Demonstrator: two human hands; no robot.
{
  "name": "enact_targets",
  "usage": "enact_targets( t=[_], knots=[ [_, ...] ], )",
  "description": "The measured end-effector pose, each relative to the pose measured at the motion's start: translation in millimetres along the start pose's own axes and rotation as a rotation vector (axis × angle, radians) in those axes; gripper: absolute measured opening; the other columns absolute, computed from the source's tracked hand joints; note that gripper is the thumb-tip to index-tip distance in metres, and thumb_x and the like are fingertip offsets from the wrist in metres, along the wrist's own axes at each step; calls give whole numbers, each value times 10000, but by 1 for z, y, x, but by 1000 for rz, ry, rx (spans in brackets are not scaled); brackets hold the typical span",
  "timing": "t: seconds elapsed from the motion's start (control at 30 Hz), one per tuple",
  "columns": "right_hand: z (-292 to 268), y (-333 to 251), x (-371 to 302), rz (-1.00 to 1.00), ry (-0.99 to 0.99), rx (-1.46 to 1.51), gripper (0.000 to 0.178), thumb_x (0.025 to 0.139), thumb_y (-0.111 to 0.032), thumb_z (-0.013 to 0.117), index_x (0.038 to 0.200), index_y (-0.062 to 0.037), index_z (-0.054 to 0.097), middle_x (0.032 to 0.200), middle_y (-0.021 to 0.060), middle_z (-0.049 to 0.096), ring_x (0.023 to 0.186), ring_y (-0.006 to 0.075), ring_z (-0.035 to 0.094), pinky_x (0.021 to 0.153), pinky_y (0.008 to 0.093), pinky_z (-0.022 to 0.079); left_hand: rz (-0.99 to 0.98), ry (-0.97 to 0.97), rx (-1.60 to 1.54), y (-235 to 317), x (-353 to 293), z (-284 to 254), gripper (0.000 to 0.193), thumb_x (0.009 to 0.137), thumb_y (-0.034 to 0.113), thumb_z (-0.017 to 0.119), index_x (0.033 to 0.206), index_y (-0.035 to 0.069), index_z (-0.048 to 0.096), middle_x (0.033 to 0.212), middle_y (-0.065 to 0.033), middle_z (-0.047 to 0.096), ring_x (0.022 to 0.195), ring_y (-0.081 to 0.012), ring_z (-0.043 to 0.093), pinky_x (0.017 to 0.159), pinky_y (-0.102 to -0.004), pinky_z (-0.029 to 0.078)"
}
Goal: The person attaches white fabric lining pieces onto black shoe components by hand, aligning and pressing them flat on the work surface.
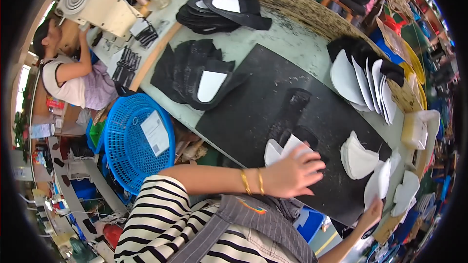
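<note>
Over the black work mat (234, 102), my left hand (295, 170) is spread with its fingers apart, above or touching a white curved piece (273, 152) that it partly covers. A black fabric piece (287, 117), shaped like a shoe upper, lies on the mat just beyond that hand. At the right end of the mat, my right hand (373, 214) pinches the near edge of a white curved piece (377, 185). Between the hands and slightly farther off sits a small stack of white pieces (357, 156).
Black uppers with white inserts lie in two piles (187, 70) at the far left. White pieces stand fanned (363, 80) at the far right. A blue basket (170, 139) holds a paper sheet. Another person (70, 75) sits at a sewing machine (92, 5).
</note>
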State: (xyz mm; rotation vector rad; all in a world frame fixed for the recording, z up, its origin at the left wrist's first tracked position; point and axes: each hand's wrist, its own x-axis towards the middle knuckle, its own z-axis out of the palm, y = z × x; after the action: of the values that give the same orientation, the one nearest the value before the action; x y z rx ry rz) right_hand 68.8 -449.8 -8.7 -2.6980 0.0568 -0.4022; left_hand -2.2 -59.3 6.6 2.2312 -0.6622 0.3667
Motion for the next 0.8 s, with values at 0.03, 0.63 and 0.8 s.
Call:
enact_targets(
  t=[0.03,0.63,0.8],
  knots=[
    [-6,-8,2,-321,309,-153,210,880,-49,570,1068,-5,653,957,143,639,848,265,602,735,338,482,-30,59,-92,12,7,8,417,758,304,701,1047,26,587,1110,-113,532,1073,-297,469,951,-487,342],
    [-13,-267,-46,-798,69,310,232,718,84,675,945,37,665,876,94,617,739,235,571,634,322,478,-427,379,-588,55,17,-36,172,920,54,532,1057,-35,586,834,-105,660,754,-153,675,636,-240,530],
    [-15,-268,-49,-875,62,260,280,693,83,688,969,46,654,909,107,627,750,260,574,640,339,487,-477,410,-709,59,12,-31,153,868,37,579,1013,-14,583,828,-156,648,704,-225,667,613,-299,509]
  ],
)
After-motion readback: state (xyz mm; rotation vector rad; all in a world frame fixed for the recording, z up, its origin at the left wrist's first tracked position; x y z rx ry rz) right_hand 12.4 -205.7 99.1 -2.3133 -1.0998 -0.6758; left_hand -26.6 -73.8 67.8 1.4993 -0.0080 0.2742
